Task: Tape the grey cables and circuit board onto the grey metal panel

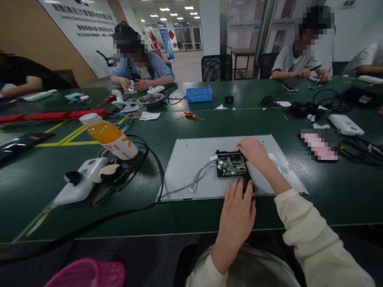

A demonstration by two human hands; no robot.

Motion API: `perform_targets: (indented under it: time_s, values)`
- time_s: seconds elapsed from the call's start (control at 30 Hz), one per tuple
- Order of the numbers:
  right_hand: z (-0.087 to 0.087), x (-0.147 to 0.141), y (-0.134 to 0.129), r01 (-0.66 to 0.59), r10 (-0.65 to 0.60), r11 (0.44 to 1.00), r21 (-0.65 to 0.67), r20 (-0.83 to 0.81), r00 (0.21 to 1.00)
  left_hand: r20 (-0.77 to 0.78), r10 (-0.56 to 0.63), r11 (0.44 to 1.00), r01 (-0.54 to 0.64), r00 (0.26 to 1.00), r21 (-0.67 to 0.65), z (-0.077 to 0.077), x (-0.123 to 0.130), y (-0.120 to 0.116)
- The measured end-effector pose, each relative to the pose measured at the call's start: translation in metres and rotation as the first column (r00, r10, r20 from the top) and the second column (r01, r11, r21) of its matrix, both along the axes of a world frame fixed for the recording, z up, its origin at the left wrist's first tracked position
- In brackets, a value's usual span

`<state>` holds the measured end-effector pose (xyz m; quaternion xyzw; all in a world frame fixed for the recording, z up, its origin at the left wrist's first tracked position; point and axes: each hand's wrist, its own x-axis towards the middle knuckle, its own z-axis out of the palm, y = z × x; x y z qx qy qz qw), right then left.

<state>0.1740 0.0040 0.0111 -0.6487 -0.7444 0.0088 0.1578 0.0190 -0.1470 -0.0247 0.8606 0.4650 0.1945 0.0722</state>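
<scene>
A grey flat panel [185, 167] lies on the green table in front of me. On it sits a black plastic housing [221, 174] with a green circuit board [231, 167] inside. Thin grey cables [196, 179] run leftward from the board across the panel. My right hand [255, 153] comes over the far right corner of the housing, its fingers bent and closed on that edge. My left hand [237, 207] lies palm down, fingers stretched out, the tips touching the near edge of the housing. Part of the housing's right side is hidden by my hands.
To the left stand a tilted orange drink bottle [112, 137], a white device [82, 181] and black cable. Beyond the panel are an orange screwdriver [193, 116], a blue basket [199, 95] and a metal bowl [151, 100]. A phone [318, 146] lies right; other people sit opposite.
</scene>
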Motion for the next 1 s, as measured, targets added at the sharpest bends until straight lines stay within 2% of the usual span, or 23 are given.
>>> perform_targets:
  time_s: [0.1, 0.17, 0.27, 0.33, 0.5, 0.63, 0.73, 0.8, 0.87, 1.0]
  values:
    - [0.003, 0.020, -0.012, 0.101, -0.103, 0.991, 0.086, 0.015, 0.995, 0.000, -0.001, 1.000, 0.001, 1.000, -0.001, 0.000, 0.000, 0.000]
    - [-0.002, 0.034, -0.019, 0.151, -0.156, 0.984, 0.091, 0.049, 0.987, -0.001, -0.006, 1.000, 0.006, 1.000, -0.007, 0.001, 0.000, 0.000]
    - [-0.013, 0.049, -0.029, 0.150, -0.151, 0.988, 0.019, 0.089, 0.984, 0.003, -0.003, 1.000, 0.003, 1.000, -0.013, 0.003, 0.000, 0.000]
    - [-0.021, 0.052, -0.038, 0.119, -0.121, 0.993, 0.023, 0.069, 0.990, 0.008, 0.000, 1.000, 0.000, 1.000, -0.016, 0.003, 0.000, 0.000]
    - [-0.033, 0.033, -0.075, 0.039, -0.017, 0.992, 0.123, -0.174, 0.985, 0.022, -0.001, 1.000, 0.001, 1.000, -0.020, 0.002, 0.000, 0.001]
    - [-0.040, 0.007, -0.105, 0.022, 0.050, 0.985, 0.171, -0.402, 0.914, 0.062, -0.002, 1.000, 0.003, 0.998, -0.013, 0.000, 0.001, 0.001]
    - [-0.046, -0.007, -0.117, 0.035, 0.071, 0.979, 0.202, -0.494, 0.867, 0.112, 0.014, 1.000, -0.015, 0.994, 0.009, 0.003, -0.002, 0.002]
    - [-0.050, -0.013, -0.121, 0.019, 0.092, 0.978, 0.208, -0.508, 0.857, 0.144, 0.035, 0.999, -0.038, 0.989, 0.017, 0.011, -0.007, 0.005]
    - [-0.053, -0.015, -0.122, -0.008, 0.110, 0.979, 0.202, -0.500, 0.859, 0.165, 0.046, 0.999, -0.050, 0.985, 0.017, 0.026, -0.015, 0.015]
    - [-0.056, -0.015, -0.124, -0.032, 0.121, 0.981, 0.189, -0.480, 0.869, 0.183, 0.114, 0.988, -0.130, 0.976, 0.077, 0.065, -0.037, 0.057]
